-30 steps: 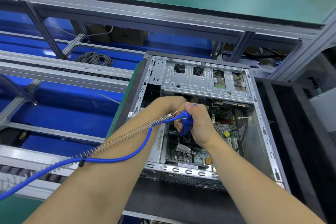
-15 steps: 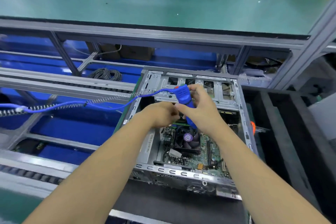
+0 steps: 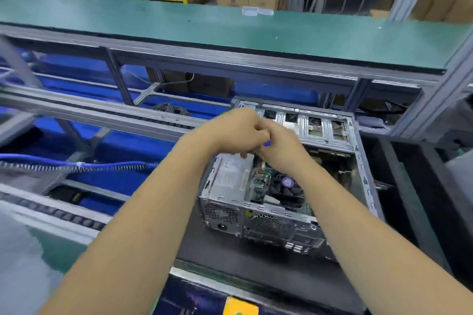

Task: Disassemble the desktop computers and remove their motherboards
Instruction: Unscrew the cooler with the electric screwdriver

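An open grey desktop case point(image 3: 363, 169) lies on its side on a dark mat. Inside it I see a silver power supply point(image 3: 230, 179), the green motherboard point(image 3: 260, 183) and a black cooler fan with a purple label point(image 3: 287, 182). My left hand point(image 3: 236, 130) and my right hand point(image 3: 280, 147) are pressed together above the case, fingers curled. Between them only a small blue piece of the powered screwdriver point(image 3: 267, 143) shows; the rest is hidden in the hands. Its blue cable with a spring coil point(image 3: 102, 166) runs off to the left.
A perforated drive cage point(image 3: 314, 128) spans the case's far end. A green-topped shelf point(image 3: 230, 30) runs across above. To the left are conveyor rails point(image 3: 76, 110) over blue bins. A black tray wall point(image 3: 409, 186) stands right of the case. Cardboard boxes are stacked far behind.
Both hands lifted the screwdriver out of the case and up toward its far end. The tool, plainly visible before, is now almost hidden between the hands. The cable swung left.
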Demonstrator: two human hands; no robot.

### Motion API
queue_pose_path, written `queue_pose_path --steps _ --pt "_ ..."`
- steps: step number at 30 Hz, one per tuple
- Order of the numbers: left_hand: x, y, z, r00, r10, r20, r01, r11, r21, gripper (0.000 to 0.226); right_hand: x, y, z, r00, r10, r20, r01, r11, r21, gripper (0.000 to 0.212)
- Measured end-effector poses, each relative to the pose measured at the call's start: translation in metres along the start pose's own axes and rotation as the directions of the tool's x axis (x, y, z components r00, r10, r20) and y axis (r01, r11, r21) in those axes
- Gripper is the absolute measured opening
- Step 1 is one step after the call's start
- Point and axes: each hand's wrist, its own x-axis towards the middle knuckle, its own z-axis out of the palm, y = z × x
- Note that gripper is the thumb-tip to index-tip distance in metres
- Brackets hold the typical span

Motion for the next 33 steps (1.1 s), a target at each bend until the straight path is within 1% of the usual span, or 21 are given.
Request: queue_pose_path --steps 1,2,3,4,5,7,10,12,14,17,18,20,22,25,27,31,33 --pt "-0.008 -0.012 -0.006 0.991 0.023 -0.13 -0.029 0.999 -0.042 0.028 -0.003 -0.017 0.006 0.999 -0.043 0.001 0.043 0.998 -0.035 0.027" --pt "-0.014 -0.028 -0.009 0.956 0.038 -0.291 -0.044 0.999 -0.015 0.023 -0.007 -0.035 0.015 0.996 -0.092 0.015 0.093 0.993 -0.075 0.023" --pt "-0.022 -0.048 -0.012 0.907 0.038 -0.42 -0.023 0.999 0.041 0.02 -0.01 -0.053 0.027 0.989 -0.143 0.046 0.147 0.982 -0.115 0.022" --pt "-0.032 -0.071 -0.012 0.868 0.019 -0.496 0.026 0.996 0.083 0.018 -0.014 -0.07 0.042 0.978 -0.19 0.089 0.203 0.965 -0.164 0.022" --pt "-0.044 -0.095 -0.01 0.846 -0.017 -0.533 0.076 0.993 0.088 0.018 -0.019 -0.085 0.059 0.965 -0.225 0.133 0.25 0.944 -0.217 0.025" --pt "-0.066 -0.141 0.0 0.847 -0.126 -0.516 0.182 0.982 0.058 0.019 -0.032 -0.109 0.099 0.943 -0.254 0.213 0.307 0.912 -0.271 0.03" --pt "-0.101 -0.209 0.027 0.845 -0.293 -0.447 0.327 0.945 0.0 0.019 -0.059 -0.127 0.167 0.897 -0.277 0.344 0.38 0.881 -0.281 0.033" --pt "-0.128 -0.244 0.046 0.824 -0.375 -0.425 0.403 0.915 -0.026 0.018 -0.077 -0.128 0.216 0.85 -0.282 0.445 0.431 0.859 -0.278 0.044" --pt "-0.154 -0.275 0.063 0.787 -0.461 -0.411 0.478 0.876 -0.066 0.019 -0.093 -0.125 0.263 0.791 -0.277 0.545 0.489 0.821 -0.294 0.051" --pt "-0.194 -0.313 0.081 0.738 -0.558 -0.379 0.569 0.817 -0.094 0.019 -0.118 -0.115 0.321 0.67 -0.306 0.677 0.634 0.709 -0.308 0.05" --pt "-0.206 -0.322 0.086 0.729 -0.583 -0.359 0.589 0.801 -0.105 0.019 -0.126 -0.112 0.336 0.634 -0.319 0.704 0.668 0.684 -0.292 0.05" --pt "-0.229 -0.337 0.096 0.693 -0.642 -0.329 0.639 0.758 -0.133 0.02 -0.143 -0.106 0.364 0.596 -0.33 0.732 0.689 0.678 -0.256 0.051" --pt "-0.246 -0.345 0.106 0.657 -0.679 -0.326 0.674 0.723 -0.148 0.02 -0.156 -0.103 0.384 0.582 -0.311 0.751 0.682 0.689 -0.244 0.052" --pt "-0.257 -0.347 0.117 0.64 -0.705 -0.306 0.698 0.7 -0.153 0.019 -0.169 -0.095 0.404 0.566 -0.267 0.78 0.674 0.695 -0.252 0.053" --pt "-0.257 -0.344 0.119 0.629 -0.719 -0.295 0.711 0.686 -0.154 0.018 -0.172 -0.09 0.411 0.576 -0.259 0.775 0.662 0.704 -0.257 0.055" --pt "-0.243 -0.336 0.118 0.643 -0.698 -0.315 0.69 0.706 -0.158 0.017 -0.166 -0.093 0.404 0.6 -0.255 0.759 0.604 0.766 -0.22 0.059" --pt "-0.229 -0.327 0.115 0.661 -0.673 -0.332 0.665 0.73 -0.156 0.018 -0.161 -0.101 0.388 0.633 -0.29 0.718 0.567 0.805 -0.175 0.056"
